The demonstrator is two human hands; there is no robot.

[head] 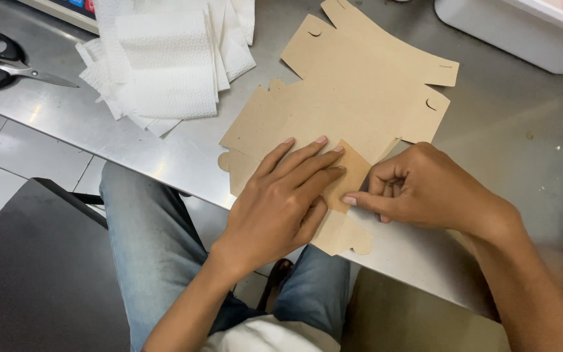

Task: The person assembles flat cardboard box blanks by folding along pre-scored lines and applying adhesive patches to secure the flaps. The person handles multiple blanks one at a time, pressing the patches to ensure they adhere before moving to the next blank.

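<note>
So the person's sitting at a shiny stainless-steel tabletop (86, 120) with a flat, die-cut brown cardboard box blank (353, 85) laid out in front of them. It runs from the middle of the tabletop down to the near edge, and a couple of its rounded tabs actually hang over that edge above their lap.

The left hand (281, 202) is lying flat on the cardboard, fingers (307, 153) stretched out long and kept close together, pressing down on a small flap that's been folded over onto the sheet. The right hand (425, 189) is right beside it, mostly curled up, with the index finger poking out and touching the edge of that same folded flap, just about meeting the left fingertips. It isn't gripping anything as far as I can see, more like pushing on the crease.

Toward the far left corner there's a messy pile of white paper towels (164, 58), and left of that a pair of black-handled scissors (1, 62) lying by the edge. A white plastic tub (516, 32) sits at the far right corner. Blue jeans and a dark stool show below the tabletop.
</note>
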